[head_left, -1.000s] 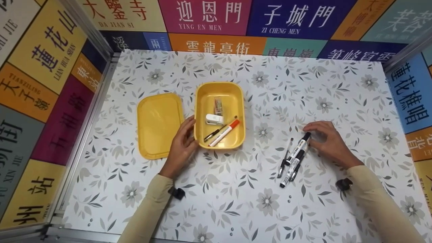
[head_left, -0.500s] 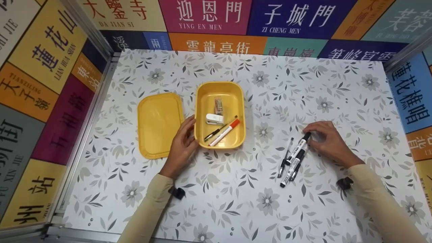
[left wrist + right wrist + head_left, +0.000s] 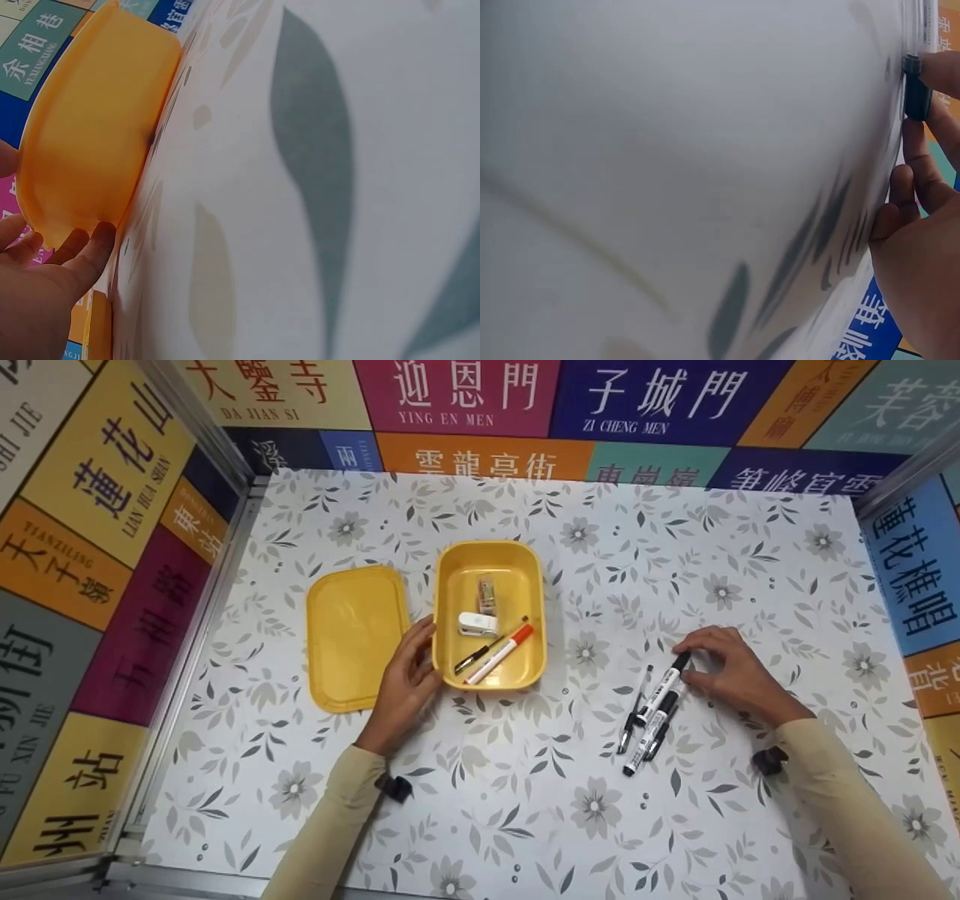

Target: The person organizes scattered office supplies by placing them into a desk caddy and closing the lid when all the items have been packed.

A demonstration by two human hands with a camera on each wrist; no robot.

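Note:
My left hand (image 3: 409, 682) holds the near left corner of a yellow plastic box (image 3: 536, 585), fingers along its side and thumb at the near side. The left wrist view shows those fingers against the box's outer wall (image 3: 97, 127). My right hand (image 3: 731, 671) pinches the black end of a black-and-white marker (image 3: 660, 690) between thumb and fingers; that black end (image 3: 917, 101) also shows in the right wrist view. Close by lie a second black-and-white marker (image 3: 649, 735) and slim black pens (image 3: 626, 735), partly overlapped. The pinched marker's lower end meets this group.
Inside the box are a red-capped white marker (image 3: 499, 656), a black pen (image 3: 472, 658), a small white clip-like thing (image 3: 478, 624) and a small clear-and-coloured item (image 3: 486, 594). Left of it lies a yellow lid (image 3: 352, 637). Lettered panels (image 3: 480, 394) bound the flower-patterned table (image 3: 720, 810).
My right hand has shifted very slightly, and the upper end of the pinched marker has tilted up a little with it. The left hand and the box stay in place.

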